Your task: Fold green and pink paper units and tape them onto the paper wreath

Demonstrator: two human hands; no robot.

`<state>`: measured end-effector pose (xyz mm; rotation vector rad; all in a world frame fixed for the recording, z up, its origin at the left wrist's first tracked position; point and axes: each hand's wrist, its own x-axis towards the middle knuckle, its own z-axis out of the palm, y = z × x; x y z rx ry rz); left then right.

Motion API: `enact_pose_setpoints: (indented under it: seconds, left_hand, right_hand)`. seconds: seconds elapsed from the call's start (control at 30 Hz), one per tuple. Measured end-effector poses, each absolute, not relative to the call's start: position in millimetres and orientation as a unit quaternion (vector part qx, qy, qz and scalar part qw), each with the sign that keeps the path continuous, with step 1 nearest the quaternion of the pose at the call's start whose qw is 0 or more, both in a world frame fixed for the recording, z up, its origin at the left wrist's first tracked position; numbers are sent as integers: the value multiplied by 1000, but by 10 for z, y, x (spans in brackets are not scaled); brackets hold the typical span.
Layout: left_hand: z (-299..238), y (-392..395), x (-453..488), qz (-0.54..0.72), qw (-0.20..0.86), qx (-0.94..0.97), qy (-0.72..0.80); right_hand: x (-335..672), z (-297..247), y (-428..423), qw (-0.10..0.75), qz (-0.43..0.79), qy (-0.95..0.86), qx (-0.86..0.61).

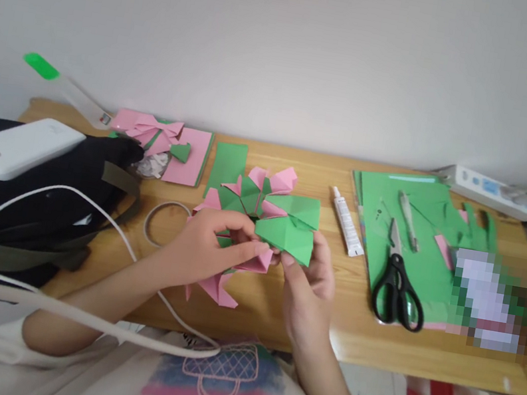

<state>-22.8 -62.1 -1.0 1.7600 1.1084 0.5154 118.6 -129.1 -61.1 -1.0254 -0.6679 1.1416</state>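
A folded paper flower wreath (243, 201) in pink and green is held up over the middle of the table. My left hand (215, 243) grips it from the left, thumb pressed near its centre and fingers curled behind. On the right side, my right hand (309, 286) pinches the lower edge of a green folded paper flap (287, 238) between thumb and fingers. Parts of the wreath behind my left hand are hidden. A glue tube (347, 222) lies to the right of the wreath, and a tape roll (162, 224) is left of it, partly covered.
Black-handled scissors (397, 287) and a utility knife (408, 218) rest on green paper sheets (376, 189) at right. A black bag (67, 191) bearing a white power bank (20, 143) fills the left. A white cable (120, 332) crosses in front. Behind stands a power strip (491, 192).
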Motion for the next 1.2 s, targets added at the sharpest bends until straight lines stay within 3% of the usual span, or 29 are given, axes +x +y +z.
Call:
enact_pose_setpoints:
  seconds: [0.5, 0.73, 1.2]
  left_hand:
    - [-9, -629, -181, 223, 465, 723, 459]
    - [-5, -598, -271, 202, 509, 727, 414]
    - [-27, -614, -198, 235, 522, 670, 474]
  right_hand:
    - [1167, -613, -1303, 653, 494, -290, -496]
    - [1196, -593, -1261, 656, 484, -302, -494]
    - [1188, -589, -1219, 651, 439, -359, -504]
